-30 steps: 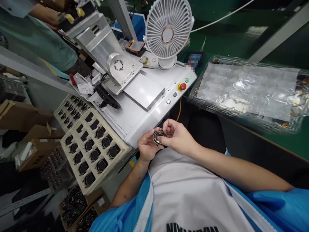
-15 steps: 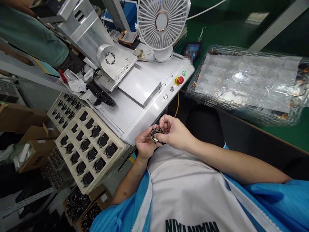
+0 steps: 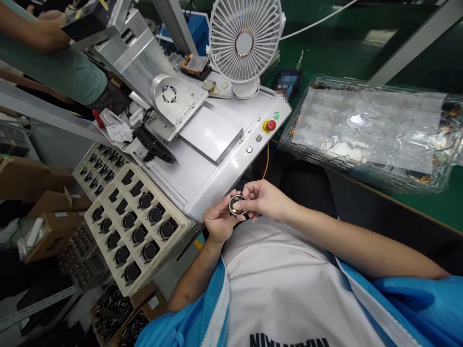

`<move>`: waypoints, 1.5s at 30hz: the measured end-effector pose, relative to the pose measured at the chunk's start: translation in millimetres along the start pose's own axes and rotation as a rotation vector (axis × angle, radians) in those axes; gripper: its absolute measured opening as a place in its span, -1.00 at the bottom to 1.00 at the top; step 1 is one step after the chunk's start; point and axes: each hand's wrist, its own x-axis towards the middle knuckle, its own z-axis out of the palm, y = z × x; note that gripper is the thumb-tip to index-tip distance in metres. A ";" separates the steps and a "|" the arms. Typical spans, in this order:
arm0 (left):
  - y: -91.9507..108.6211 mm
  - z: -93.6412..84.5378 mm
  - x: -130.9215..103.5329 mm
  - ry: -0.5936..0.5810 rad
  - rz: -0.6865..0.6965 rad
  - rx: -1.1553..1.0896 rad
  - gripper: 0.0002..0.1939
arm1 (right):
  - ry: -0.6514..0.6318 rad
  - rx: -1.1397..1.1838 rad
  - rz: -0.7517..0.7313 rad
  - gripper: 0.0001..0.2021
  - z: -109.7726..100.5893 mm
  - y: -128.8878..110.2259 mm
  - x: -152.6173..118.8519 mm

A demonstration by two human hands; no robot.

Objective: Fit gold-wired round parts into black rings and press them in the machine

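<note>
White bench behind it, the left hand wraps a round case. The right hand, thumb in the case, has lowered its half-curled fingers since half a second ago; I cannot tell whether they pinch anything. Left of the bench, a beige tray holds dark round pieces.

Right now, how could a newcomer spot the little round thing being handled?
Find the white fan on the pale machine, then go down past the red button. Down and left, by the machine's front edge, the left hand holds a round part with a bright rim, the right hand touching it. Unlike the dark round pieces in the beige tray, this one is in hand.
</note>
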 end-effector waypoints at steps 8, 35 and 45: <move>10.5 3.4 1.9 -0.038 0.001 0.126 -0.44 | 0.039 0.263 -0.043 -0.34 6.5 15.8 3.1; 30.5 3.2 7.8 -0.006 0.179 0.439 -0.11 | 0.072 -0.257 -0.225 -0.54 -4.2 -30.5 7.9; 31.3 6.1 6.3 -0.017 0.188 0.493 -0.17 | 0.111 -0.347 -0.207 -0.58 2.7 -15.5 1.6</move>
